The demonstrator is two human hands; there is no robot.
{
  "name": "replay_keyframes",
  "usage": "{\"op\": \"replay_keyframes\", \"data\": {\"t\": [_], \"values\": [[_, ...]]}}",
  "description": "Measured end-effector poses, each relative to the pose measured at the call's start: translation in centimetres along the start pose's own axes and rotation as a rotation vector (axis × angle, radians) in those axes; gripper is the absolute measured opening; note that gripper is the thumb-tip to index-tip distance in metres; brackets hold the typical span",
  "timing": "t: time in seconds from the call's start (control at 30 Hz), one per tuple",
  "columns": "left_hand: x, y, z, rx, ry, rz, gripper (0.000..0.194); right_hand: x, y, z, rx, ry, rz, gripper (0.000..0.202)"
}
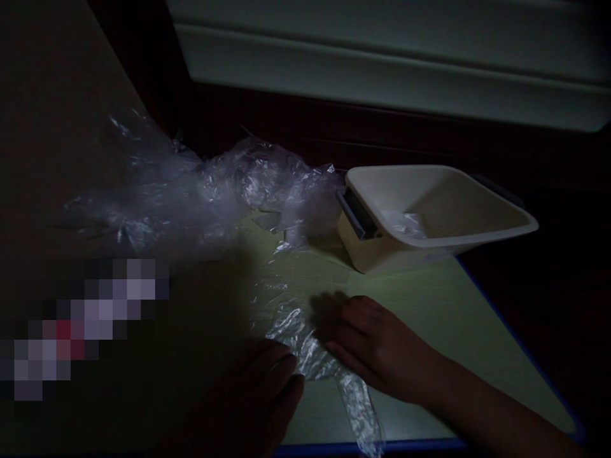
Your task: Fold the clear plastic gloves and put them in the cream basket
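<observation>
A clear crinkled plastic bag (305,343) lies flattened on the pale green tabletop, with a narrow strip of it running down over the front edge. My left hand (265,388), very dark, rests at the bag's lower left side with its fingers stretched out and slightly apart. From the right, my right hand (370,340) lies over the bag's right side, fingers extended and touching the plastic; their tips are in shadow. Behind the hands spreads a loose heap of clear plastic bags (258,178).
A cream plastic bin (453,242) with dark handles stands at the table's back right, some clear plastic inside it. The table (415,420) has a blue edge. A pixelated patch covers something at the left. A pale ridged panel (382,57) is behind. The light is dim.
</observation>
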State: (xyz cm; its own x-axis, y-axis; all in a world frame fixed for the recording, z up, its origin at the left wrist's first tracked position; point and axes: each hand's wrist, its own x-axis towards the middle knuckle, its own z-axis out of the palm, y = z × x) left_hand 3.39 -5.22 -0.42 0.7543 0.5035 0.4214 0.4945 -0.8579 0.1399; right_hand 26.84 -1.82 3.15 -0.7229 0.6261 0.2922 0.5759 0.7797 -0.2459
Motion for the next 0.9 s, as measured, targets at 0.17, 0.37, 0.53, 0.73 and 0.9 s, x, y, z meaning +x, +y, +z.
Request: {"op": "replay_keyframes", "data": {"t": [0.17,0.37,0.53,0.73,0.9], "values": [[-0.4,0.0,0.4,0.003,-0.029,0.004,0.015,0.3,-1.5,0.7,0.108,-0.036,-0.108,0.025],[-0.1,0.1,0.3,-0.014,-0.023,-0.005,0.015,0.4,-0.3,1.1,0.093,-0.024,0.003,0.025],[-0.7,0.0,-0.1,0.011,0.039,0.012,0.025,0.6,0.4,0.9,0.092,-0.04,0.112,0.028],[-0.5,0.3,-0.4,0.116,0.111,0.055,0.031,0.8,-1.1,1.5,0.069,-0.022,0.171,0.029],[0.1,0.7,-0.1,0.084,0.114,0.069,0.031,0.6,-1.4,-0.3,0.301,-0.08,0.168,0.027]]}}
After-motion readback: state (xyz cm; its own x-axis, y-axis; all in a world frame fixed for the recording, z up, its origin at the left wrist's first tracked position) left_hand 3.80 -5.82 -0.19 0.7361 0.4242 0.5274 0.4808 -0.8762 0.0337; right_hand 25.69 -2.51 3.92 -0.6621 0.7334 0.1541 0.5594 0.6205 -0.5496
